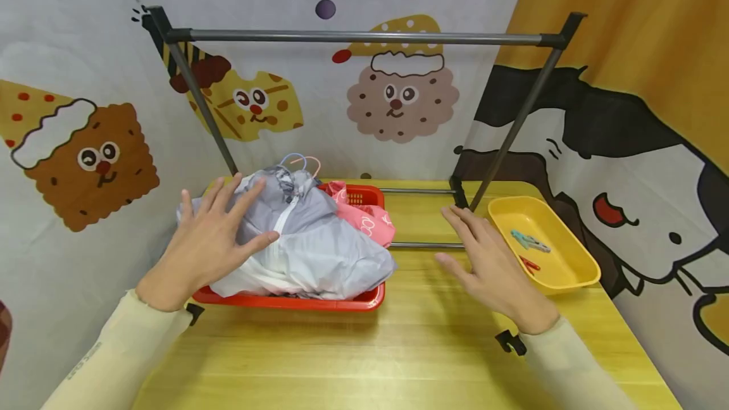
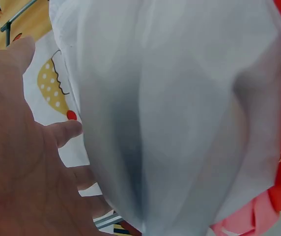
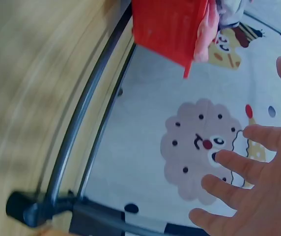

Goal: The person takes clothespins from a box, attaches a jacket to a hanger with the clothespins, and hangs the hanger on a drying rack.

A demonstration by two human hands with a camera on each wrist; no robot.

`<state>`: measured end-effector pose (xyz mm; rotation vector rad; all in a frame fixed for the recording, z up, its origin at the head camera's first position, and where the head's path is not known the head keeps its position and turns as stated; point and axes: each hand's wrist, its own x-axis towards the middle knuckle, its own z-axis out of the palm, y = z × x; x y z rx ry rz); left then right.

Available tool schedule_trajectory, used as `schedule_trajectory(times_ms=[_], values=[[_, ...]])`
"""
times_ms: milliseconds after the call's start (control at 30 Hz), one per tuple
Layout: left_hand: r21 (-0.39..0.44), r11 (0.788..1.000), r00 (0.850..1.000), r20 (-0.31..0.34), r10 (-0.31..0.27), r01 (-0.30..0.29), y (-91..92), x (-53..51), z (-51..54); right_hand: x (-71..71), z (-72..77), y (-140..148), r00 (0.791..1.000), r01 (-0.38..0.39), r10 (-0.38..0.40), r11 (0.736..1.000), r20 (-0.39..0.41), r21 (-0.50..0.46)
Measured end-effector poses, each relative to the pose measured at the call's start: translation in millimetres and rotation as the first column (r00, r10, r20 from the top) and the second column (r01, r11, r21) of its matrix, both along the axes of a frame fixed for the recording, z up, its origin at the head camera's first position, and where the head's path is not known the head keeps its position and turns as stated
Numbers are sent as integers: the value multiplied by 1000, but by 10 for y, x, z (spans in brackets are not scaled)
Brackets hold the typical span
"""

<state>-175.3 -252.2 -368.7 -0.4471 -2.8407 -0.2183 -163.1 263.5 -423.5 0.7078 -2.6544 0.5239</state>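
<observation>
My left hand hovers with spread fingers at the left side of a heap of pale grey clothing. Whether it touches the fabric I cannot tell. The heap fills a red plastic basket, and the hooks of a blue hanger and a pink hanger stick up behind it. Beside the heap, pink printed cloth hangs over the basket's right rim. Fingers extended and holding nothing, my right hand is over the table, just left of a yellow tray.
A grey metal rack spans the back, its uprights leaning outward and its lower bars running behind the basket. In the tray lie a teal clothespin and a red clothespin. A cartoon-print curtain surrounds the wooden table.
</observation>
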Motion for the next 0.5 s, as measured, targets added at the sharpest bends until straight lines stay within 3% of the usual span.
schedule_trajectory(times_ms=[233,500], values=[[19,999,999,17,34,-35,-70,-7,-58,32,-87,-256,999,-36,38,998,36,-52],[100,988,993,47,112,-116,-201,55,-130,91,-177,-503,980,-61,91,984,178,-166]])
